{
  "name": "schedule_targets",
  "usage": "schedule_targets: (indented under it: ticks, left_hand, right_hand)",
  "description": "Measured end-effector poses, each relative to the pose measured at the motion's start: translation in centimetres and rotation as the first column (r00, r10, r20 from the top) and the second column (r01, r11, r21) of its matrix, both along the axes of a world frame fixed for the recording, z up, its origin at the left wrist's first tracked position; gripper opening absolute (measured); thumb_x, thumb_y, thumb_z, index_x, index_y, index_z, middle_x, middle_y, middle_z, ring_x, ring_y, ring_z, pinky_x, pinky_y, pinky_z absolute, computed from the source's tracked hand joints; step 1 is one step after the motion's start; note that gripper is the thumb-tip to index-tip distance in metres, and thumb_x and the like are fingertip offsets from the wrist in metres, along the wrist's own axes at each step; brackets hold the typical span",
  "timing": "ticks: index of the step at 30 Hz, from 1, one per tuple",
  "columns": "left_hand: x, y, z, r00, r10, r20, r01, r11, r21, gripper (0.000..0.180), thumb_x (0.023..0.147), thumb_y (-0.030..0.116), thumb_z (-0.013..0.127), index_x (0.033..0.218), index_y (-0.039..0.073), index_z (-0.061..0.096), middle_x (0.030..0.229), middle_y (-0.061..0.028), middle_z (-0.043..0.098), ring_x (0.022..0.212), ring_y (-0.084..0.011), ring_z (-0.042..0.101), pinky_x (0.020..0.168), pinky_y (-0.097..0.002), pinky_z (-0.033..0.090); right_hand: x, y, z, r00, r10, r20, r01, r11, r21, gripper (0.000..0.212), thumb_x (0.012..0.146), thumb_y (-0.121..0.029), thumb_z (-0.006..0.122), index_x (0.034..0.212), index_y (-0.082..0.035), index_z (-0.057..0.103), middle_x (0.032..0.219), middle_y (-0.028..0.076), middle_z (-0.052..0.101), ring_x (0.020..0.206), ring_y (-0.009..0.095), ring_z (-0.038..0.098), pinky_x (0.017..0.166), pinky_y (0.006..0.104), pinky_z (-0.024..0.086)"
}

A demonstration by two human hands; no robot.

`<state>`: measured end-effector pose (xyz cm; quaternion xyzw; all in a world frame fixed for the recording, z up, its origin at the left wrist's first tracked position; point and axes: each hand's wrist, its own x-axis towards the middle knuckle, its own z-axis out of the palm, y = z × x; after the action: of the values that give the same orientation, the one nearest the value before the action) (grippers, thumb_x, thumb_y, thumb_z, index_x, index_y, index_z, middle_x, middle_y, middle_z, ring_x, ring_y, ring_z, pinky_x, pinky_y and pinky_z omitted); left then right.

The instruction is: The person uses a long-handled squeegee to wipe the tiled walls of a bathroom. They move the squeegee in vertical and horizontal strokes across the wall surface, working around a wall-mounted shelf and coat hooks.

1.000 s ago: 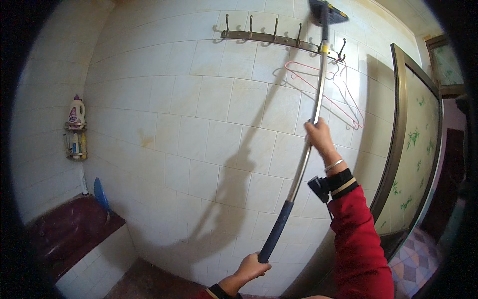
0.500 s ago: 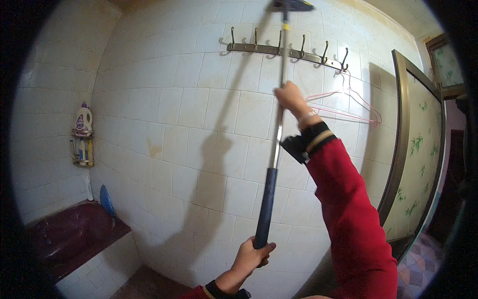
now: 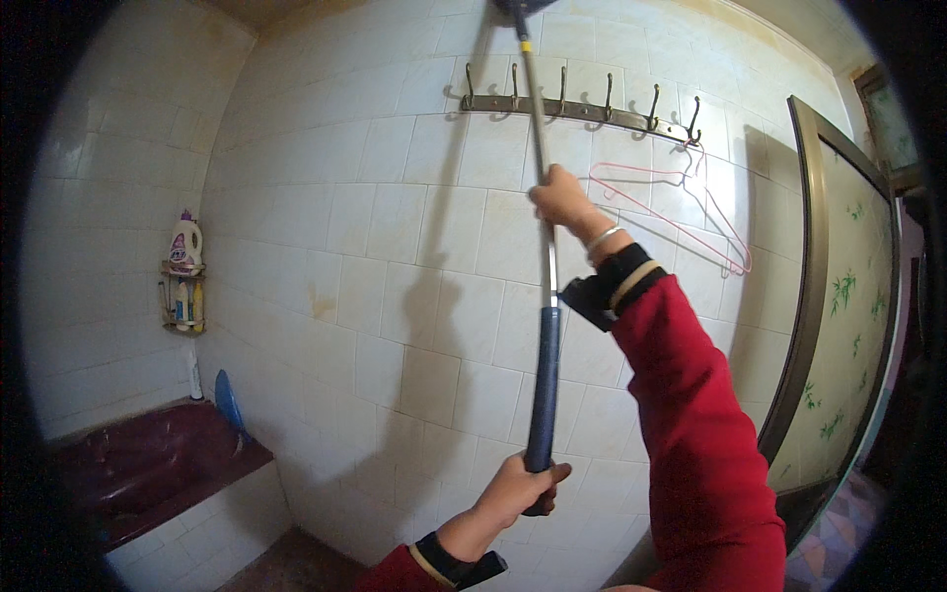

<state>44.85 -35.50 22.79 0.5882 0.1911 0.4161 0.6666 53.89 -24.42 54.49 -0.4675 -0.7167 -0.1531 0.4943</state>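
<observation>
A long metal pole with a dark padded grip and a yellow band runs up in front of the white tiled wall. Its dark head is at the top edge, partly cut off, so its exact kind cannot be told. My left hand is closed around the lower end of the grip. Higher up, my right hand wraps round the bare metal shaft, just below a hook rack. A pink wire hanger dangles tilted from the rack's rightmost hook, to the right of my right hand.
At the right stands a brown-framed door with green leaf patterns on its panel. A dark red tub fills the lower left corner, with a blue object leaning there. Bottles stand on a corner shelf above it.
The pole's head has swung leftward and partly out at the top, while its grip has moved slightly right and up. The hanger has tilted. Both hands keep their hold.
</observation>
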Motion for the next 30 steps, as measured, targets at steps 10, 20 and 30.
schedule_targets:
  ticks: [10,20,30]
  left_hand:
    - [6.0,-0.9,1.4,0.976,-0.168,-0.14,0.187,0.973,0.134,0.029,0.074,0.026,0.063,0.069,0.006,0.044,0.054,-0.0012,0.046,0.043,-0.0105,0.047,0.039,-0.0236,0.04]
    - [3.4,-0.6,1.9,0.996,-0.064,0.055,0.056,0.99,0.13,0.022,0.073,0.014,0.063,0.074,0.004,0.044,0.056,0.0,0.045,0.043,-0.0075,0.044,0.039,-0.0206,0.038]
    - [-2.7,0.9,0.9,0.987,0.137,0.089,-0.136,0.991,-0.014,0.02,0.072,0.012,0.064,0.075,0.004,0.046,0.055,-0.0027,0.047,0.042,-0.0118,0.047,0.039,-0.0243,0.04]
  right_hand:
    - [13.5,-6.2,-0.4,0.97,0.054,-0.239,-0.016,0.987,0.158,0.022,0.069,-0.009,0.05,0.084,0.006,0.047,0.064,0.012,0.054,0.051,0.02,0.052,0.047,0.0315,0.044]
    - [12.2,-5.6,1.6,0.946,-0.085,-0.313,0.155,0.966,0.205,0.025,0.067,-0.01,0.05,0.083,0.01,0.046,0.066,0.017,0.055,0.055,0.023,0.057,0.046,0.0346,0.045]
    - [-2.6,1.3,2.1,0.997,-0.077,0.002,0.077,0.996,0.034,0.027,0.065,-0.013,0.051,0.079,0.01,0.052,0.073,0.026,0.058,0.067,0.034,0.06,0.057,0.0381,0.049]
